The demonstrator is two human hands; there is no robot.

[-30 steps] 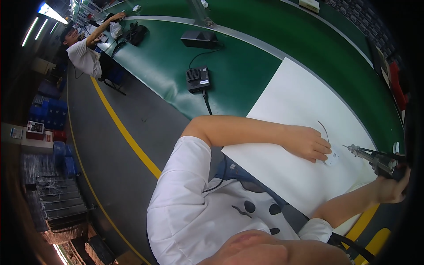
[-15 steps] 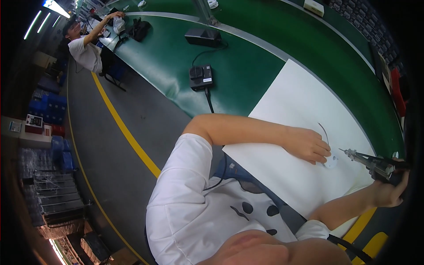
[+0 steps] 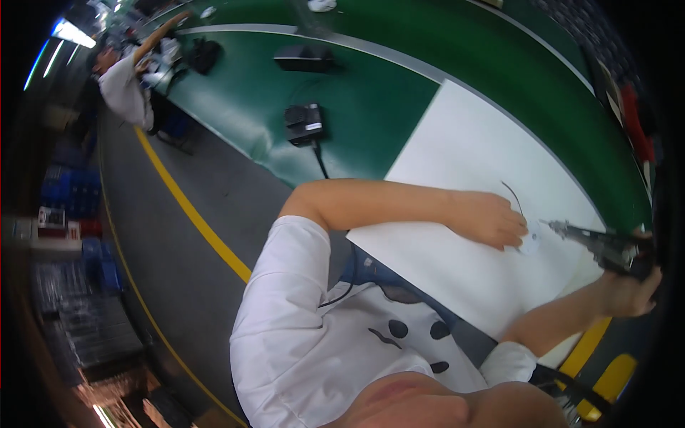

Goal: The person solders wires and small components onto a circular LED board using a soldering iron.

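My left hand [image 3: 491,218] rests palm down on a white sheet [image 3: 464,150] that covers part of a green bench [image 3: 357,78]. Its fingertips press on a small pale round part [image 3: 529,242], and a thin dark wire [image 3: 512,194] curves away just above the hand. My right hand [image 3: 631,289] grips a dark pistol-shaped power tool [image 3: 599,246] at the far right. The tool's thin tip points left toward the small part and ends just beside it.
A black box with a cable [image 3: 303,123] and a flat black unit [image 3: 303,57] sit on the green bench. Another person in a white shirt [image 3: 125,85] works at the far end. A yellow floor line [image 3: 189,210] runs along the grey aisle, with blue crates [image 3: 61,192] at left.
My right hand has brought the tool leftward, so its tip now sits closer to the small part. My left hand stays pressed on the sheet.
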